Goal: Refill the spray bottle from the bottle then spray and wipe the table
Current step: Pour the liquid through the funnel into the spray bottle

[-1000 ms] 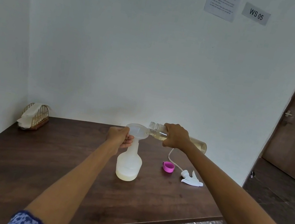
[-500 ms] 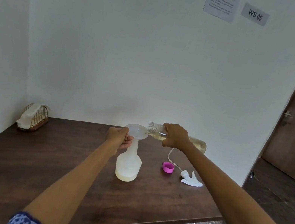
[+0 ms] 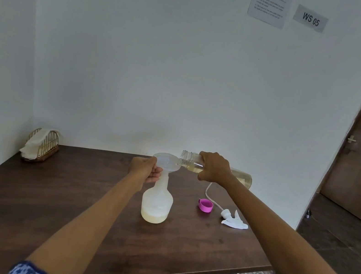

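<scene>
My left hand [image 3: 145, 169] pinches the funnel [image 3: 166, 161] rim so it stays seated in the spray bottle [image 3: 157, 201] — right hand [image 3: 213, 168] wrapped round the bottle [image 3: 238, 176], near-horizontal for a slow pour.

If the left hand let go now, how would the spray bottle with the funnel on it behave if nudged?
The spray bottle would probably stay upright: its base is wide and the liquid sits low. It likely feels light, being mostly empty. The funnel on its narrow neck looks loose and might tip off once the left hand releases it.

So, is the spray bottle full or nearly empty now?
Nearly empty: the spray bottle shows pale liquid only in a shallow layer at its bottom.
</scene>
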